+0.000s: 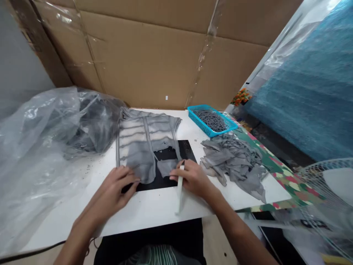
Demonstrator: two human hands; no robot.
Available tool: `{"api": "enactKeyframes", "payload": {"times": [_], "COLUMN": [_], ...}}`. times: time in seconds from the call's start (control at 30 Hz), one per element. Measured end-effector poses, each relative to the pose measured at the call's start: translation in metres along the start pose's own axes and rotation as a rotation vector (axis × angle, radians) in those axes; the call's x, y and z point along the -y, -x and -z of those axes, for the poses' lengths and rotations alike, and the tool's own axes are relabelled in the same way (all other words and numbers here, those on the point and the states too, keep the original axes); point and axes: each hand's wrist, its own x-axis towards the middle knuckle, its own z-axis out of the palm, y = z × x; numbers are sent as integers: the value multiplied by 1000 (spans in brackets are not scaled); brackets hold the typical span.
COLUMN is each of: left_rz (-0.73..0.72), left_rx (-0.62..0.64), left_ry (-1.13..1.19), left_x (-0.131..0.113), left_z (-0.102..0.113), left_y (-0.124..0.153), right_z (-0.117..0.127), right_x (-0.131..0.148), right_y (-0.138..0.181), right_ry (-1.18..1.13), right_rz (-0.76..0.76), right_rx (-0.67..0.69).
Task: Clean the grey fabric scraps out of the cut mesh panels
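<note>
A sheet of thin, see-through grey fabric (135, 147) with darker seams lies partly over a black mat (188, 150) on the white table. At its lower edge, my left hand (117, 187) is closed, thumb and forefinger pinching the fabric near the corner. My right hand (193, 178) grips a slim white-handled tool (179, 186) with a dark tip; its exact kind is unclear. The fingers of that hand also touch a small grey fabric flap (166, 167). Between the flap and the upper part of the sheet is a gap where the black mat shows through.
To the right lies a heap of grey fabric scraps (234, 156). Behind it stands a blue plastic basket (202, 127) of thin grey strips. A large clear plastic bag (55, 121) with dark contents covers the left side. Cardboard (149, 55) walls the back; a fan (331, 184) stands right.
</note>
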Motion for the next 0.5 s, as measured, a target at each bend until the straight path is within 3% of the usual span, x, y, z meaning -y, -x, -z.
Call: {"api": "enactKeyframes", "payload": {"times": [0.1, 0.2, 0.33, 0.5], "left_rz": [9, 11, 44, -2], "left_rx": [34, -6, -35, 45], "left_ry": [-24, -66, -65, -116], "left_x": [3, 4, -4, -23], "left_z": [-17, -7, 2, -31], "left_y": [31, 38, 28, 3], "right_z": [-11, -6, -3, -4], "right_x": [16, 22, 24, 22], "right_y": [30, 38, 36, 30], "right_ry": [-51, -64, -2, 80], "right_rz": [-113, -199, -209, -240], "right_rx": [45, 36, 31, 105]}}
